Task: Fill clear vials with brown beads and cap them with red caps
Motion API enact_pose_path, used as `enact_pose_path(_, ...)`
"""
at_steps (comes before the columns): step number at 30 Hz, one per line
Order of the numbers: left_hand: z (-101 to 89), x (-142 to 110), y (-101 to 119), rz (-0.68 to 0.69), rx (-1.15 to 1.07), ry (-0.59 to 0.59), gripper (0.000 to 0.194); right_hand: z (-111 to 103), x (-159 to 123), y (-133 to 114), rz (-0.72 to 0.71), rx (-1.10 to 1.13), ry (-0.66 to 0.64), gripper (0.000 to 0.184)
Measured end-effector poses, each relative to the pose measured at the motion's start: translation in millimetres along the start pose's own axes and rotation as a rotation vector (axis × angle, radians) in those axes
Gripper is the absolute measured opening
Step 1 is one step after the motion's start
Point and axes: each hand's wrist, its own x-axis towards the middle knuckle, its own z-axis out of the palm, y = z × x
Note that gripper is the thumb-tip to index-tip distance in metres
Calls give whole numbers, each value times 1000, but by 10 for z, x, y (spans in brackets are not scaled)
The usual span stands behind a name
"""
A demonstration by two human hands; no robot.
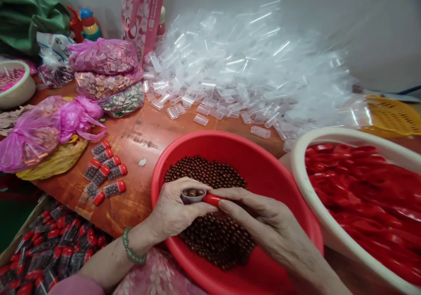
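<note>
Over the red plastic basin (210,142), both my hands are at work. My left hand (174,207) curls around one clear plastic tube (193,195), its open end showing a few round brown pellets inside. My right hand (263,216) pinches one red cap (212,200) between thumb and fingers, just beside the tube's mouth. So both grips are narrow and closed, one on the tube and one on the cap.

Below my hands, the basin holds a heap of brown pellets (217,238), too many to count. A jade-green bead bracelet (133,247) circles my left wrist. To my right, one cream basin (315,154) is full of red caps (362,198). On the wooden table (144,137) lie about eight filled, capped tubes (105,168), and a cardboard box (36,218) at the lower left holds dozens more. Beyond them rises a great heap of empty clear tubes (246,71), and three stacked bags of small packets (105,76) sit to its left.
</note>
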Motion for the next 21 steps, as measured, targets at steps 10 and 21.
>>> enact_pose_path(10,9,-25,25,-139,-108,-32,25,64,28,93,215,343,-15,36)
enact_pose_path(21,-3,16,43,-259,-315,36,40,64,-11,50,-403,-520,62,33)
